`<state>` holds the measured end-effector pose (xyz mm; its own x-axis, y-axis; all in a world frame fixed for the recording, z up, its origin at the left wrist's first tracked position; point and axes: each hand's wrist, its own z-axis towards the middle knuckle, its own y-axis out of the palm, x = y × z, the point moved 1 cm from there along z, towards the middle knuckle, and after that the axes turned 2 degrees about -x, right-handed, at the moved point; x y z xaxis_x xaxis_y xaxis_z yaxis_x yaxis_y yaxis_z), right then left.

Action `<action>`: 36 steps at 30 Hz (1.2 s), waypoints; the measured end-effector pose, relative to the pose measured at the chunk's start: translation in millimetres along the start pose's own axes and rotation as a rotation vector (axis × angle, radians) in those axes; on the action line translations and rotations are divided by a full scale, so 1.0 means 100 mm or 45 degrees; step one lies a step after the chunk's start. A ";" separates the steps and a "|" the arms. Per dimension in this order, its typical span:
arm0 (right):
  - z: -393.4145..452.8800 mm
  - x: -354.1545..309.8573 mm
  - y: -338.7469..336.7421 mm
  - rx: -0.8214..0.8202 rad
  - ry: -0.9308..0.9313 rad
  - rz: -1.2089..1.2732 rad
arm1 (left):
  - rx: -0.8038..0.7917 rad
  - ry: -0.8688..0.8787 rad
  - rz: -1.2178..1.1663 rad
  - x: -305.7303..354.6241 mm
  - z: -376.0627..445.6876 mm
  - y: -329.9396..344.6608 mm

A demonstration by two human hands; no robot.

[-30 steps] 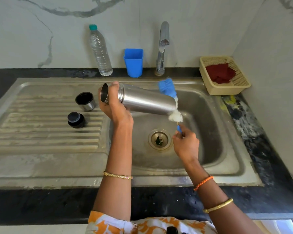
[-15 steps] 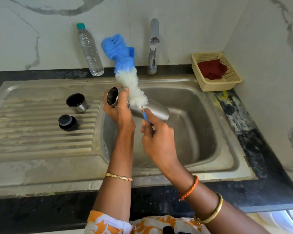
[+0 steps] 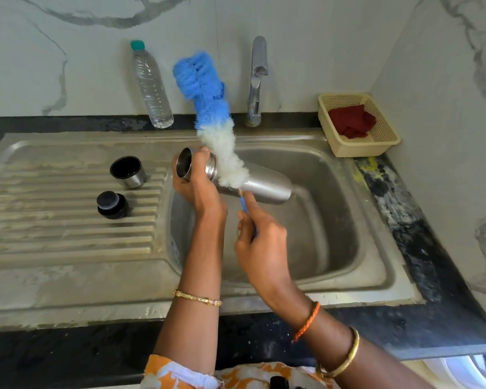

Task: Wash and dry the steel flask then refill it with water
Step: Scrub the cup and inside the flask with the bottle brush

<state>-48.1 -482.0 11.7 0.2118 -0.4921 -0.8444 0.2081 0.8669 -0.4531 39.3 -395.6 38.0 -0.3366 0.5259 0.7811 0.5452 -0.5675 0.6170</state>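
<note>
Steel flask (image 3: 264, 188) held sideways over the sink (image 3: 334, 220), left hand (image 3: 197, 186) grip curled round its neck, right hand (image 3: 260, 242) grip pinching the bottle brush (image 3: 208, 108) handle

No text, label, brand, number or sign can be read anywhere in the frame; the clear plastic bottle (image 3: 151, 88) at upper centre-left, standing against the wall, shows no legible label
</note>
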 end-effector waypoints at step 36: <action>0.21 0.81 -0.46 -0.008 0.699 0.032 | 0.043 -0.131 -0.118 0.06 0.25 -0.22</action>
<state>-20.0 -563.3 -29.7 -0.3133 -0.3586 -0.8793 0.2030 0.8793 -0.4309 44.8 -364.2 27.1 -0.3071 0.6380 0.7062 0.5414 -0.4931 0.6810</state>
